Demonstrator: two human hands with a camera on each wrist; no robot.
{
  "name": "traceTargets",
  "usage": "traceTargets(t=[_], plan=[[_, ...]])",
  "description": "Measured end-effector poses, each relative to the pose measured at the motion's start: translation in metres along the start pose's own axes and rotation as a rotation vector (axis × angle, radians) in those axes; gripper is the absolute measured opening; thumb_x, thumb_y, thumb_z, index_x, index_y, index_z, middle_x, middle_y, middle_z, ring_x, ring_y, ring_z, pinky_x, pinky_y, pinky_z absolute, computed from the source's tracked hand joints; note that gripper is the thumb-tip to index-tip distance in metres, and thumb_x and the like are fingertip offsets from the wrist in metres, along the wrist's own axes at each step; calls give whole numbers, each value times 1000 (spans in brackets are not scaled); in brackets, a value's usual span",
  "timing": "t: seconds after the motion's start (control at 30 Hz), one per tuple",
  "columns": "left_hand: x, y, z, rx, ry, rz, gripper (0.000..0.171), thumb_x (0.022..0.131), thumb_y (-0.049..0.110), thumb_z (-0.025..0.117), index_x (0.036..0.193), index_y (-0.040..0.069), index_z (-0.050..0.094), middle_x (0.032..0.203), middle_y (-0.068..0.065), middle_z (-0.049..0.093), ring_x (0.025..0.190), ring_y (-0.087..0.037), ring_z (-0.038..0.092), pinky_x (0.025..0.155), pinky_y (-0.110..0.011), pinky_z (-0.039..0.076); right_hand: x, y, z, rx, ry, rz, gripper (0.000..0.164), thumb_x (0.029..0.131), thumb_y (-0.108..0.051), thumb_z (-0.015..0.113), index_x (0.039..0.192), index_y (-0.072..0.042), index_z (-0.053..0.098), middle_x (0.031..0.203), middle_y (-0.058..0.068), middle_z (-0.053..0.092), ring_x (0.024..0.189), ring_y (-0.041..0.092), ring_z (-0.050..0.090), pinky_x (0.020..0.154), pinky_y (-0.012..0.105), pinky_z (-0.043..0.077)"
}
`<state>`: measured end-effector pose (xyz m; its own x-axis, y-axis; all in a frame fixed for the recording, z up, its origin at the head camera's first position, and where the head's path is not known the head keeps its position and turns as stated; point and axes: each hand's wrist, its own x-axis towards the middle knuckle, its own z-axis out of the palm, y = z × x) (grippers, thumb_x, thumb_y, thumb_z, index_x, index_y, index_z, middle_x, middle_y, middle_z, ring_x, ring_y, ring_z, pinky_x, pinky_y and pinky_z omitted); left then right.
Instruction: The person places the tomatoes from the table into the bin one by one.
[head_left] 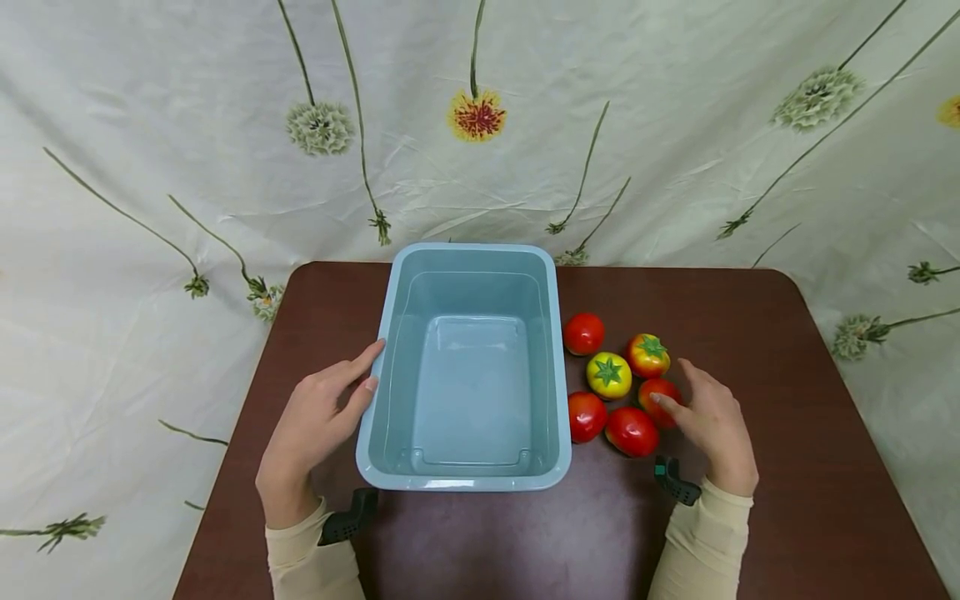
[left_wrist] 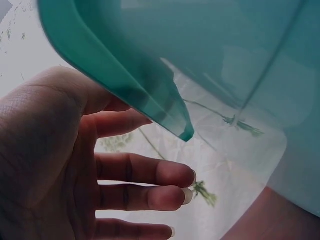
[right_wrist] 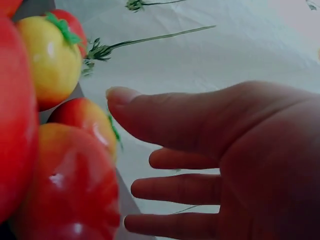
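A light blue plastic basin [head_left: 471,482] stands on the table, nothing inside it. At its left rim, my left hand [head_left: 318,417] touches the edge with thumb and index finger; in the left wrist view the other fingers [left_wrist: 145,197] extend below the rim. To the right of the basin sit several toy tomatoes: red ones such as the front tomato [head_left: 632,432], a yellow tomato [head_left: 609,375] with a green star-shaped top, and a red-yellow tomato [head_left: 648,356]. My right hand [head_left: 712,421] hovers spread at the cluster's right side, its thumb over the rightmost red tomato [head_left: 658,402], holding nothing.
The dark brown table [head_left: 795,467] has rounded far corners. Behind it hangs a pale cloth [head_left: 660,125] printed with flowers and stems. A black strap device [head_left: 677,482] sits on the right wrist, another black device [head_left: 349,518] on the left.
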<state>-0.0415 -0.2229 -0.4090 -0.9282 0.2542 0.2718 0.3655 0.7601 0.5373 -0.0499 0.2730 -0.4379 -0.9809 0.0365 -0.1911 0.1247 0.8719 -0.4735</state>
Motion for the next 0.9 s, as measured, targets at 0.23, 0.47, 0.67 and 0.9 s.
traceTargets(t=[0.23, 0.47, 0.67, 0.9], plan=[[-1, 1, 0, -23, -5, -2, 51, 97, 22, 57, 146, 20, 46, 126, -10, 67, 104, -28, 69, 84, -53, 56, 6, 7, 6, -1, -111, 69, 78, 91, -36, 66, 144, 11, 34, 140, 36, 44, 125, 51, 45, 103, 65, 39], [-1, 1, 0, -18, -6, -5, 51, 97, 23, 57, 146, 22, 46, 127, -9, 67, 105, -27, 69, 85, -52, 57, 8, 11, 9, 20, -206, 132, 86, 88, -44, 68, 146, 9, 32, 137, 35, 46, 116, 48, 48, 95, 62, 46], [-1, 1, 0, -12, -3, 3, 50, 97, 22, 57, 146, 22, 46, 127, -10, 67, 105, -28, 69, 85, -52, 57, 9, 13, 11, 5, -161, 100, 79, 85, -39, 72, 141, 8, 41, 129, 33, 53, 108, 45, 52, 89, 59, 50], [0, 1, 0, -13, 0, 4, 50, 97, 22, 57, 146, 21, 46, 127, -10, 67, 105, -28, 69, 84, -53, 57, 5, 9, 5, 0, -25, 65, 72, 83, -36, 75, 136, 5, 49, 125, 30, 57, 104, 44, 55, 84, 58, 53]])
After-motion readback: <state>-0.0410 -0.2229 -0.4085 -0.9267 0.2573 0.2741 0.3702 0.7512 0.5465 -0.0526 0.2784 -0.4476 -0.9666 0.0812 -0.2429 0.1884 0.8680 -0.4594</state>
